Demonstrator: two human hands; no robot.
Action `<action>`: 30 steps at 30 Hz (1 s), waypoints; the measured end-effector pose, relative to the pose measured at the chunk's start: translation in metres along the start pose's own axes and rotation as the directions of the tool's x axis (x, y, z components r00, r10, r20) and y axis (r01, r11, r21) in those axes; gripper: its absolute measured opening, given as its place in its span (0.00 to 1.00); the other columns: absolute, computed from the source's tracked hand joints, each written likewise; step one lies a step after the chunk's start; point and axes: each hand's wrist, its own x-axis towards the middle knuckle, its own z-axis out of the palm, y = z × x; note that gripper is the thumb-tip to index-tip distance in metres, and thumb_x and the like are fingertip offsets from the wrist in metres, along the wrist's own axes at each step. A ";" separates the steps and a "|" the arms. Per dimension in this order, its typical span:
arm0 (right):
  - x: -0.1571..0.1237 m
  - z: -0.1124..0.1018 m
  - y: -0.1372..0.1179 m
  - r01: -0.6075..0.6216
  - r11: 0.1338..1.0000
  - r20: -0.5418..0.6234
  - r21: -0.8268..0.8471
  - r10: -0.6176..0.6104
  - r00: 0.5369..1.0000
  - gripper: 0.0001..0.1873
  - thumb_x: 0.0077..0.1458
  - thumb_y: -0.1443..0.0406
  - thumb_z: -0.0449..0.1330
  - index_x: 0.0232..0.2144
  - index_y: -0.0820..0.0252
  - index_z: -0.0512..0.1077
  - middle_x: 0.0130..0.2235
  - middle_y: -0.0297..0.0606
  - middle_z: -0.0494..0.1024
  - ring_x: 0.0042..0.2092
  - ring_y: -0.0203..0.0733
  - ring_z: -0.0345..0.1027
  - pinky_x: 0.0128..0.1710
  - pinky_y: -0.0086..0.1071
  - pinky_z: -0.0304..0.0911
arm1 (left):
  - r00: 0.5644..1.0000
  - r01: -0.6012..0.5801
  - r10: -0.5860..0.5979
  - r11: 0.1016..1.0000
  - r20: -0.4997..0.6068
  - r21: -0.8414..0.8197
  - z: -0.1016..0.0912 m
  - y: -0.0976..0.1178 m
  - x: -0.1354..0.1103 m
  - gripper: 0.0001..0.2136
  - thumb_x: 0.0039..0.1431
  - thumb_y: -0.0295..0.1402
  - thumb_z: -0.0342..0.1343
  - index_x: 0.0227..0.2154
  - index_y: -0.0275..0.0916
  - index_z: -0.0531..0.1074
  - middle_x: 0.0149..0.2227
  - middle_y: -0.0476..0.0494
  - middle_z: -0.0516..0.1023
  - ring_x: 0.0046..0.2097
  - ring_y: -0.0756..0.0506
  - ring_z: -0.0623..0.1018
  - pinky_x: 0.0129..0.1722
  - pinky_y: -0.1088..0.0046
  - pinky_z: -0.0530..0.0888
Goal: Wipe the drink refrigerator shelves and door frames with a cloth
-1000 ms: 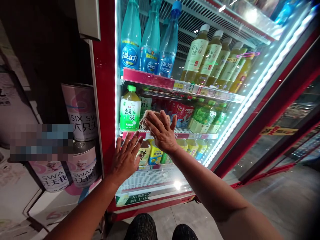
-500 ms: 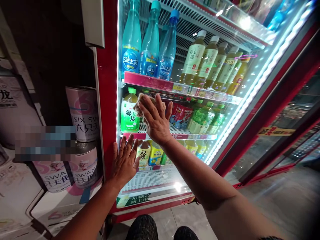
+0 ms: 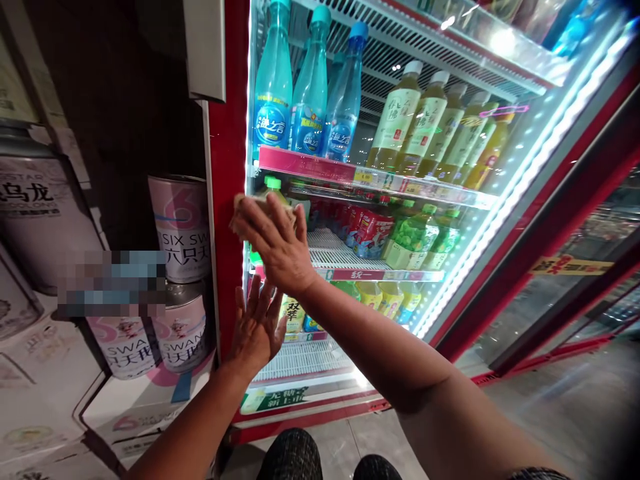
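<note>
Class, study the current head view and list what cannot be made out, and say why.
In the head view:
- Most of the green-capped bottle: behind the right hand and the cloth.
- The right hand's palm: it faces away from the camera.
- The top of the leftmost blue bottle: cut by the upper edge.
- Whatever lies under the pixelated patch at left.
- Lettering on the yellow strip: too blurred.

Wearer is sporting dark trousers (image 3: 293, 457), black-grey flecked weave, rounding smoothly over both knees. Dark sleeve edge (image 3: 537, 474) is peeking in at right upper arm, mostly cropped. Both forearms are showing uncovered; left hand (image 3: 257, 327) and right hand (image 3: 280, 247) are going bare too.
</note>
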 end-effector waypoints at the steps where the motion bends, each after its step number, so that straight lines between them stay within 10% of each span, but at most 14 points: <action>1: -0.005 0.000 -0.002 0.082 0.997 0.018 0.010 -0.083 0.996 0.31 0.69 0.63 0.52 0.71 0.39 0.55 0.74 0.21 0.55 0.77 0.44 0.35 0.77 0.55 0.31 | 1.000 -0.006 0.006 1.000 -0.003 0.003 0.000 -0.002 -0.002 0.45 0.62 0.36 0.61 0.75 0.43 0.40 0.75 0.34 0.51 0.77 0.35 0.37 0.74 0.44 0.37; 4: -0.015 -0.002 0.005 0.230 0.973 0.056 0.029 -0.231 0.971 0.30 0.70 0.62 0.50 0.71 0.36 0.54 0.74 0.17 0.54 0.77 0.39 0.36 0.77 0.51 0.33 | 1.000 -0.029 0.029 0.999 0.012 0.015 -0.002 -0.005 -0.005 0.43 0.63 0.37 0.61 0.75 0.40 0.43 0.74 0.34 0.52 0.77 0.36 0.40 0.75 0.48 0.37; 9: -0.002 -0.004 0.007 -0.030 0.999 -0.001 0.015 0.030 1.000 0.32 0.69 0.63 0.52 0.71 0.36 0.54 0.74 0.22 0.56 0.77 0.48 0.36 0.76 0.61 0.31 | 0.999 -0.043 0.043 0.999 -0.010 -0.004 -0.005 -0.005 -0.006 0.42 0.64 0.35 0.59 0.75 0.38 0.42 0.75 0.31 0.50 0.77 0.35 0.38 0.75 0.47 0.38; 14: -0.030 0.001 0.000 0.189 0.980 0.106 0.063 -0.195 0.975 0.31 0.69 0.63 0.52 0.70 0.34 0.55 0.73 0.18 0.58 0.76 0.42 0.40 0.77 0.53 0.35 | 0.992 -0.060 0.051 0.996 -0.120 -0.071 -0.007 -0.012 -0.012 0.33 0.63 0.25 0.56 0.70 0.39 0.56 0.68 0.28 0.63 0.75 0.34 0.54 0.73 0.47 0.55; 17: -0.044 0.002 0.012 0.095 0.994 0.092 0.057 -0.100 0.991 0.34 0.69 0.64 0.53 0.71 0.31 0.52 0.73 0.18 0.57 0.76 0.46 0.40 0.76 0.59 0.34 | 0.987 -0.060 0.047 0.995 -0.151 -0.085 -0.010 -0.015 -0.015 0.32 0.61 0.23 0.57 0.68 0.39 0.59 0.64 0.28 0.66 0.73 0.32 0.59 0.69 0.46 0.64; 20: -0.045 0.006 0.017 -0.149 0.988 -0.007 0.039 0.150 0.989 0.35 0.67 0.64 0.55 0.72 0.36 0.53 0.74 0.25 0.55 0.77 0.54 0.36 0.75 0.64 0.34 | 0.989 -0.040 0.028 0.996 -0.146 -0.082 -0.011 -0.011 -0.014 0.36 0.60 0.23 0.58 0.70 0.42 0.56 0.66 0.28 0.63 0.73 0.30 0.58 0.68 0.43 0.65; 26: -0.084 0.013 0.020 0.162 0.984 0.026 0.072 -0.164 0.986 0.33 0.66 0.65 0.56 0.69 0.36 0.58 0.71 0.22 0.63 0.75 0.44 0.44 0.76 0.53 0.38 | 0.996 -0.002 -0.006 0.996 -0.090 -0.088 -0.005 -0.009 -0.017 0.42 0.59 0.24 0.57 0.74 0.45 0.47 0.74 0.31 0.50 0.75 0.30 0.51 0.71 0.42 0.60; 30: -0.094 0.013 0.040 -0.047 0.999 -0.054 0.005 0.047 0.997 0.34 0.66 0.64 0.56 0.70 0.36 0.56 0.70 0.26 0.65 0.76 0.48 0.43 0.76 0.58 0.29 | 0.996 -0.016 0.009 0.997 -0.089 -0.072 0.001 -0.010 -0.021 0.44 0.60 0.25 0.58 0.74 0.47 0.44 0.76 0.34 0.44 0.76 0.30 0.48 0.72 0.40 0.55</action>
